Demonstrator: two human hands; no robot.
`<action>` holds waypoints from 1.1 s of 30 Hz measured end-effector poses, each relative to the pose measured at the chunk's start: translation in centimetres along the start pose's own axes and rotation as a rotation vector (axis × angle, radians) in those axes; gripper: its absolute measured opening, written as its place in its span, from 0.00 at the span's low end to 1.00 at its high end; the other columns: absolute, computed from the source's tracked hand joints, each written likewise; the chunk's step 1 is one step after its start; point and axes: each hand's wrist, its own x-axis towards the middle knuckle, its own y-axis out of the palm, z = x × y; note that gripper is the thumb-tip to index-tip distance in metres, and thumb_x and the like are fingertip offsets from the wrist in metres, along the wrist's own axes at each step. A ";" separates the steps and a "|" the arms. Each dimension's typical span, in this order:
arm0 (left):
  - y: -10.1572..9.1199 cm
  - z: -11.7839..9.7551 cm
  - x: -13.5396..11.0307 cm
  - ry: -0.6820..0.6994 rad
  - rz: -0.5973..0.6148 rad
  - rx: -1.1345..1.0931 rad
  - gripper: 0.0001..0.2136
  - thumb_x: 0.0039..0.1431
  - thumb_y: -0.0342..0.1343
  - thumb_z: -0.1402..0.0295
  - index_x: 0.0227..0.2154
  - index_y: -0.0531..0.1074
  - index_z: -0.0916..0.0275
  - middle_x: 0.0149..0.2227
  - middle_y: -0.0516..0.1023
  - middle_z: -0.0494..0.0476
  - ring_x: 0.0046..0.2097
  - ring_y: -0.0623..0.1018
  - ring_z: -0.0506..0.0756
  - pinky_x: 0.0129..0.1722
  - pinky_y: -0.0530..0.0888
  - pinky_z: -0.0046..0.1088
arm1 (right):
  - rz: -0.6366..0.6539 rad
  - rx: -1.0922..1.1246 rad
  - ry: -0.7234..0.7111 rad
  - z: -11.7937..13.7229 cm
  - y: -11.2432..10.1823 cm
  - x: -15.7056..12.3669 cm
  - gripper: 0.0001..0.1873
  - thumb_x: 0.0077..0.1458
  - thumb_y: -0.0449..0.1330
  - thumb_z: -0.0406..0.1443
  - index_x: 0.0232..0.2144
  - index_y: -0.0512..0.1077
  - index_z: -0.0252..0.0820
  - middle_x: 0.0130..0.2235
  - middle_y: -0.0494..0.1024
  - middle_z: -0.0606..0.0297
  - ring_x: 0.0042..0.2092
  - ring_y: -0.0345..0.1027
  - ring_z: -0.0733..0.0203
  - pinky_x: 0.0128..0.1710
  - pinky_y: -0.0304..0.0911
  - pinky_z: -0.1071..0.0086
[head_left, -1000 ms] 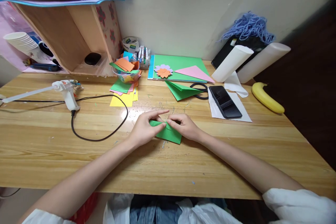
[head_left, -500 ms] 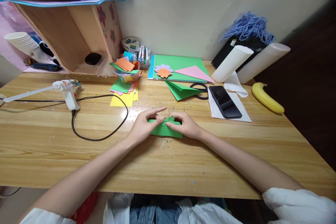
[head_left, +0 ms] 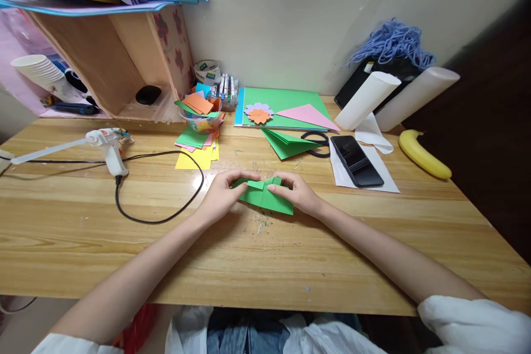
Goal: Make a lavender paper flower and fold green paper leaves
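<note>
A folded green paper piece lies on the wooden table in the middle. My left hand pinches its left end with curled fingers. My right hand pinches its right end, thumb pressed on top. Both hands hold the folds along its upper edge, raised slightly off the table. Small paper scraps lie scattered just below it.
A glue gun with a looping black cord lies at left. Coloured paper stacks, folded green sheets, scissors, a phone and a banana lie beyond. A wooden box stands at back left.
Both hands have shifted slightly away from me with the green paper. The paper has turned and its upper edge now shows two folded flaps meeting at the centre.
</note>
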 end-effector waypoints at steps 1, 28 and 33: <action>0.1 0.1 0.0 0.006 -0.009 0.031 0.10 0.50 0.50 0.73 0.34 0.75 0.63 0.38 0.77 0.57 0.41 0.75 0.55 0.43 0.69 0.31 | 0.001 0.003 0.001 0.0 0.0 0.0 0.11 0.51 0.56 0.41 0.25 0.66 0.38 0.25 0.64 0.68 0.28 0.57 0.67 0.27 0.54 0.73; -0.2 1.1 0.1 0.469 0.069 0.710 0.08 0.58 0.46 0.69 0.34 0.70 0.61 0.33 0.74 0.56 0.36 0.72 0.53 0.36 0.65 0.28 | 0.056 -0.035 -0.031 0.0 0.2 0.0 0.11 0.52 0.55 0.41 0.28 0.69 0.39 0.29 0.69 0.66 0.32 0.61 0.65 0.31 0.56 0.73; 0.1 1.5 0.2 0.481 0.023 0.735 0.08 0.59 0.46 0.67 0.34 0.70 0.61 0.32 0.75 0.55 0.35 0.72 0.53 0.36 0.65 0.28 | 0.049 -0.026 -0.010 -0.1 0.3 0.0 0.12 0.53 0.54 0.42 0.28 0.68 0.39 0.28 0.68 0.67 0.31 0.60 0.66 0.29 0.55 0.73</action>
